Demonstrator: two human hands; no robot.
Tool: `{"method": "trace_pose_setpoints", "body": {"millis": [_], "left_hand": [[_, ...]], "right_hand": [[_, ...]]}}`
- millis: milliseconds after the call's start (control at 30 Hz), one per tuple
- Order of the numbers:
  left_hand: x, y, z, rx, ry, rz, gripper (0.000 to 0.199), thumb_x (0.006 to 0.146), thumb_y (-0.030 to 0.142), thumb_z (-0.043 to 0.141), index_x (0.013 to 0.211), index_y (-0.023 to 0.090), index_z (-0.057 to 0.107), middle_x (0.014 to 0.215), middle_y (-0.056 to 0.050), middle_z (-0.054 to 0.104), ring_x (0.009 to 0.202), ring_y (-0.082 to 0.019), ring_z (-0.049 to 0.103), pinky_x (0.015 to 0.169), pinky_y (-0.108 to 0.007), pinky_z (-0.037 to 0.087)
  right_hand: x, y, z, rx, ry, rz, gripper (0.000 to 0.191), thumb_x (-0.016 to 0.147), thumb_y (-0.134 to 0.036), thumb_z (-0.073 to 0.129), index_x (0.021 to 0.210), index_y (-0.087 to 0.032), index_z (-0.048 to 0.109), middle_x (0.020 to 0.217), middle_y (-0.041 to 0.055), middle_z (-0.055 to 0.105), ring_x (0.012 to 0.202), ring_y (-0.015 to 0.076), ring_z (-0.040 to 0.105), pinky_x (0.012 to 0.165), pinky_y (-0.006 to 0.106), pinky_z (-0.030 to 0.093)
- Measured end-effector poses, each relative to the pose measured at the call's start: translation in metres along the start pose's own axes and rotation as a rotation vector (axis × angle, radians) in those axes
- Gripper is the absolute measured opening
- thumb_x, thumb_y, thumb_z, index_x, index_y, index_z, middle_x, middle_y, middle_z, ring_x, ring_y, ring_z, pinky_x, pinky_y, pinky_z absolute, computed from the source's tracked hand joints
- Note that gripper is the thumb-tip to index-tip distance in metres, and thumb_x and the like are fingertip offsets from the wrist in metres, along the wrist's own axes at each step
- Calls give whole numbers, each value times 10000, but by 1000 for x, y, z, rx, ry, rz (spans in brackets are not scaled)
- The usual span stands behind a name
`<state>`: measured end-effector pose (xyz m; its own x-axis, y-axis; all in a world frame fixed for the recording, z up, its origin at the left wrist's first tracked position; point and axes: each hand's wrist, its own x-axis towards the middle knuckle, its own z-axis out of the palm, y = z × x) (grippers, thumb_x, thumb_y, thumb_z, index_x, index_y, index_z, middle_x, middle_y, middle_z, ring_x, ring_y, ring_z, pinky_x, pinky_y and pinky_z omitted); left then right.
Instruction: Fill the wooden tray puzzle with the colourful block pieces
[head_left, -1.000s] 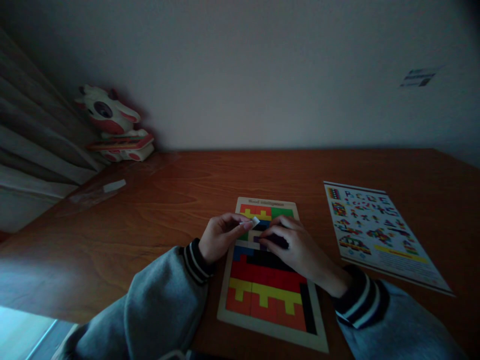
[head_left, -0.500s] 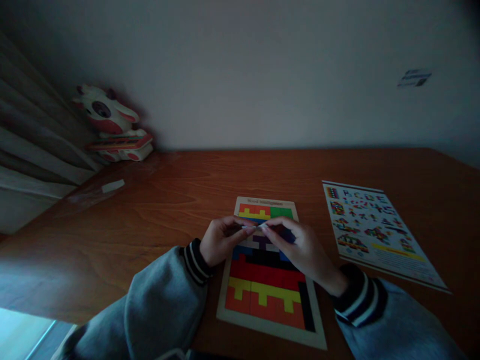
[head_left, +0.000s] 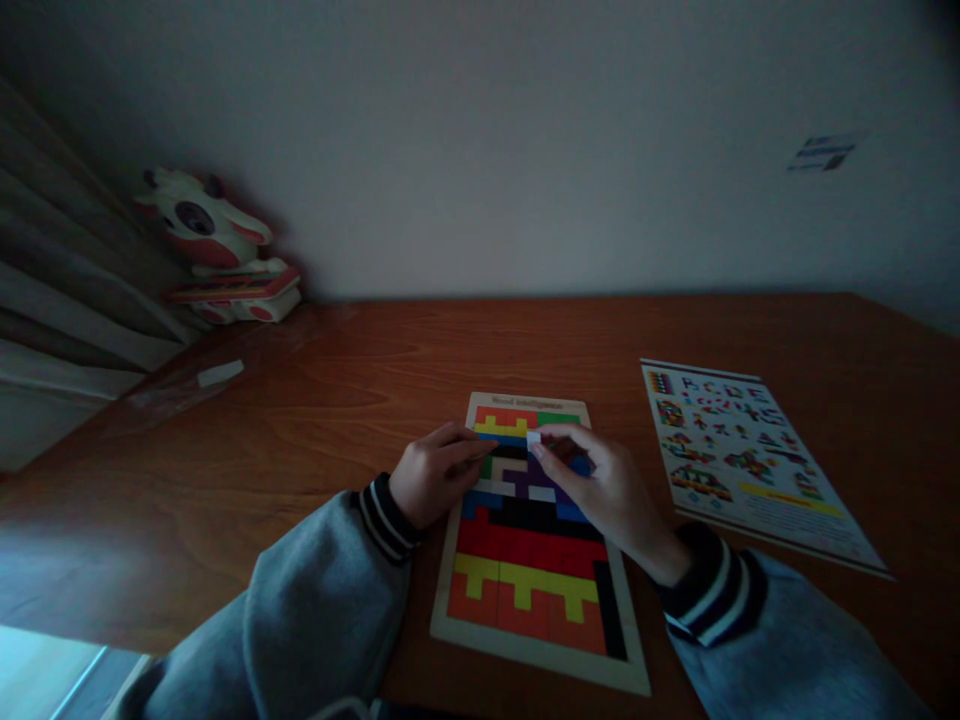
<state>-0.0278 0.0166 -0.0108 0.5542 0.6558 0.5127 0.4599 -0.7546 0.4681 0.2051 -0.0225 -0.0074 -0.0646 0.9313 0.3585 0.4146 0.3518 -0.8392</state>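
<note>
A wooden puzzle board (head_left: 525,660) with a pale frame lies on the table, filled with blocky pieces in red, yellow, orange, black, blue and other colours. Over its upper part, my right hand (head_left: 600,485) pinches a small white puzzle piece (head_left: 533,440) between thumb and fingers. My left hand (head_left: 439,472) hovers at the board's left edge, its index finger and thumb reaching over the pieces, loosely curled, with nothing visible in them. Between the hands, purple and white pieces show in the board; part of its right side is hidden under my right hand.
A printed sheet (head_left: 757,455) with coloured block figures lies to the right on the wooden table (head_left: 337,400). At the back left stands a cow-shaped toy keyboard (head_left: 225,250) near a curtain (head_left: 67,300). A small white strip (head_left: 220,374) lies left.
Both hands were together at the white piece. My left hand has let go and drawn back left, while my right hand keeps the piece, now tilted to show a white face.
</note>
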Motion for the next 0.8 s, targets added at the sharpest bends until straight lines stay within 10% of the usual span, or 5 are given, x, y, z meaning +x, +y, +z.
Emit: {"method": "trace_pose_setpoints", "body": {"millis": [800], "left_hand": [[2,4,0,175,-40,255,165,933,301,630,952,206,764,1023,-82,721,879,-187,647,789,-344,558]], "right_hand": [[-5,4,4,-555,-216,-372,134,904,-179,619,988,-217,716,984,68,634,919,214,595,815,411,544]]}}
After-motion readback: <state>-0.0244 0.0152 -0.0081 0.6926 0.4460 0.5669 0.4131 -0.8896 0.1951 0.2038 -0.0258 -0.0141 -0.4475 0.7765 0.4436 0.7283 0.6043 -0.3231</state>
